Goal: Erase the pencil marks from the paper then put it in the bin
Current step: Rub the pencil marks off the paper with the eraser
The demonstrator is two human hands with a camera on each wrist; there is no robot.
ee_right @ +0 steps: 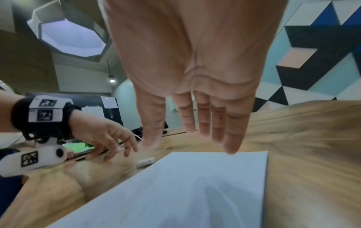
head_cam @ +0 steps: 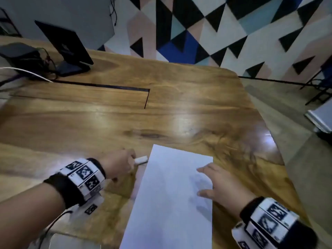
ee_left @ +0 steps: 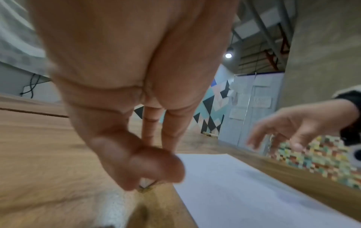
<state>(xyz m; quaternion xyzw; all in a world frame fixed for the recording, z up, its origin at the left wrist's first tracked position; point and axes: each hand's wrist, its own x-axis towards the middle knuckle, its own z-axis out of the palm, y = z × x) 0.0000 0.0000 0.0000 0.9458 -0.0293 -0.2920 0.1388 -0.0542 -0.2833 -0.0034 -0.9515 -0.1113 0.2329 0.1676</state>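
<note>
Lying flat at the desk's [head_cam: 111,112] near edge, the paper [head_cam: 172,198] was cut off below in the head view; its pencil marks were too faint to read. Right hand [head_cam: 221,184] hovered over its right edge, fingers straight and spread. Left hand [head_cam: 120,166] reached the white eraser [head_cam: 141,159] beside the paper's far-left corner; the right-wrist view showed loosely curled fingers above the eraser [ee_right: 145,161], not gripping.
</note>
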